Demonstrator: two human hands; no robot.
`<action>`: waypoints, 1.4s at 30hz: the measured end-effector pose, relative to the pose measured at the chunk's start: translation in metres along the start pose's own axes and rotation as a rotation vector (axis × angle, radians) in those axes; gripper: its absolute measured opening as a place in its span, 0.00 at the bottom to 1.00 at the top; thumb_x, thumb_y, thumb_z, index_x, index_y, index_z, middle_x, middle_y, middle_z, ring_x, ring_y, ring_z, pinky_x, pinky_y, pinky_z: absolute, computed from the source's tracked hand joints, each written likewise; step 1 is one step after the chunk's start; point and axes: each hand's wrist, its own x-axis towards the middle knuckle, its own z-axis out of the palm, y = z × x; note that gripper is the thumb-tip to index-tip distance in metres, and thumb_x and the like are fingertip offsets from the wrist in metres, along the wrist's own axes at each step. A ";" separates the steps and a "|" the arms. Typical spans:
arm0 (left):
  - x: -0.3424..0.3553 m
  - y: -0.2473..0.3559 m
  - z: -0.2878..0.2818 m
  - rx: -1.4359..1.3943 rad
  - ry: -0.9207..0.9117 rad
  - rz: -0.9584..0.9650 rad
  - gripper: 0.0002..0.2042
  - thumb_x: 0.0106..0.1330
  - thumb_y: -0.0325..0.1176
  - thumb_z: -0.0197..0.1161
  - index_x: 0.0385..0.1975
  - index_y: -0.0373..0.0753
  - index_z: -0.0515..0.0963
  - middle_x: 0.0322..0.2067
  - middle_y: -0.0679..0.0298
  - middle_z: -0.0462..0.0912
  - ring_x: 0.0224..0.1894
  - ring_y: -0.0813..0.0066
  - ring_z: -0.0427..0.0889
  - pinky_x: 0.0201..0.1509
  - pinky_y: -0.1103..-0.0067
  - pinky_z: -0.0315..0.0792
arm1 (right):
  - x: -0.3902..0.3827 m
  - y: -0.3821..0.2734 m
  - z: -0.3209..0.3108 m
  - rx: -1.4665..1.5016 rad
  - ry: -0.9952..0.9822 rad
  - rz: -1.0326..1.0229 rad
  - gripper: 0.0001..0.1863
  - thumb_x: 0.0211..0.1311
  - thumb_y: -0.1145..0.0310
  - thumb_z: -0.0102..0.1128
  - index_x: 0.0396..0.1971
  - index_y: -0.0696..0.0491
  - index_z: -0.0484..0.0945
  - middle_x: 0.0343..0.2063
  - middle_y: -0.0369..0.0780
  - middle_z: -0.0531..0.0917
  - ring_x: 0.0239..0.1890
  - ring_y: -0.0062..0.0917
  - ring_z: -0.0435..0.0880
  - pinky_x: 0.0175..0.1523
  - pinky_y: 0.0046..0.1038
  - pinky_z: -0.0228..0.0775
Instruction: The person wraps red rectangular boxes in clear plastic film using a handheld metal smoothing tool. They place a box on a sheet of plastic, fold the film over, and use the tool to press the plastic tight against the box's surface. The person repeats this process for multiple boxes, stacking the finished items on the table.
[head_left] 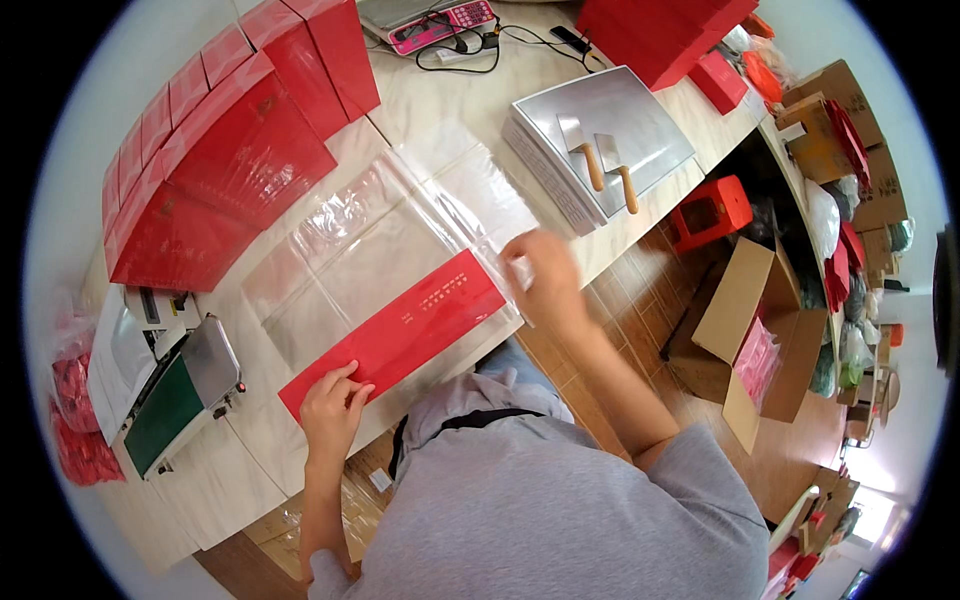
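A long flat red box [410,325] with small pale print lies slantwise along the table's front edge. My left hand [333,403] rests on its left end, fingers spread over the top face. Clear plastic bags [365,240] are spread flat beyond the box, with creases and shiny folds. At the box's right end, my right hand [548,280] is closed and smeared by motion, with an edge of clear plastic bag at its fingers. Whether the box sits inside a bag or on top of one I cannot tell.
Wrapped red boxes [230,140] stand at the far left. A silver case [620,140] bearing two wooden-handled trowels [615,165] lies right. A sealing device with a green panel [165,415] sits at left. On the floor stands an open carton [735,320] near a red stool [712,212].
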 end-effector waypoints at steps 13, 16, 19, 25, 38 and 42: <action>0.003 -0.005 0.004 -0.041 0.038 0.001 0.08 0.51 0.30 0.71 0.24 0.37 0.78 0.40 0.64 0.82 0.41 0.65 0.80 0.45 0.72 0.73 | -0.031 -0.062 0.097 0.181 -0.461 -0.411 0.10 0.51 0.69 0.60 0.34 0.54 0.74 0.42 0.42 0.76 0.49 0.36 0.73 0.59 0.41 0.60; -0.004 -0.010 -0.005 0.013 0.024 0.027 0.09 0.52 0.31 0.70 0.27 0.37 0.77 0.43 0.63 0.79 0.45 0.62 0.77 0.51 0.69 0.69 | -0.030 -0.067 0.100 0.224 -0.491 -0.371 0.07 0.51 0.70 0.60 0.32 0.53 0.75 0.40 0.40 0.76 0.47 0.36 0.73 0.56 0.40 0.61; -0.020 -0.022 -0.023 0.051 0.022 -0.051 0.10 0.51 0.33 0.71 0.28 0.37 0.77 0.45 0.63 0.77 0.48 0.61 0.76 0.52 0.68 0.68 | -0.028 -0.071 0.099 0.255 -0.464 -0.347 0.08 0.51 0.72 0.64 0.31 0.52 0.76 0.38 0.38 0.76 0.45 0.35 0.73 0.52 0.38 0.61; -0.068 -0.057 -0.059 -0.032 0.033 -0.311 0.10 0.51 0.32 0.71 0.26 0.38 0.76 0.40 0.62 0.76 0.43 0.59 0.75 0.49 0.68 0.69 | -0.026 -0.076 0.098 0.260 -0.450 -0.343 0.06 0.51 0.74 0.65 0.29 0.53 0.76 0.37 0.38 0.76 0.43 0.36 0.72 0.50 0.38 0.60; -0.059 -0.057 -0.042 0.053 0.140 -0.115 0.07 0.58 0.31 0.65 0.27 0.35 0.77 0.41 0.62 0.85 0.43 0.61 0.81 0.50 0.68 0.73 | -0.019 -0.071 0.091 0.270 -0.497 -0.352 0.10 0.49 0.71 0.68 0.31 0.52 0.76 0.38 0.39 0.76 0.43 0.36 0.73 0.50 0.38 0.61; -0.058 -0.054 -0.045 0.029 0.150 -0.155 0.07 0.57 0.31 0.66 0.26 0.35 0.78 0.40 0.62 0.86 0.41 0.60 0.82 0.47 0.69 0.74 | -0.008 -0.053 0.069 0.212 -0.529 -0.372 0.13 0.46 0.70 0.71 0.31 0.52 0.76 0.38 0.39 0.76 0.42 0.36 0.74 0.48 0.39 0.62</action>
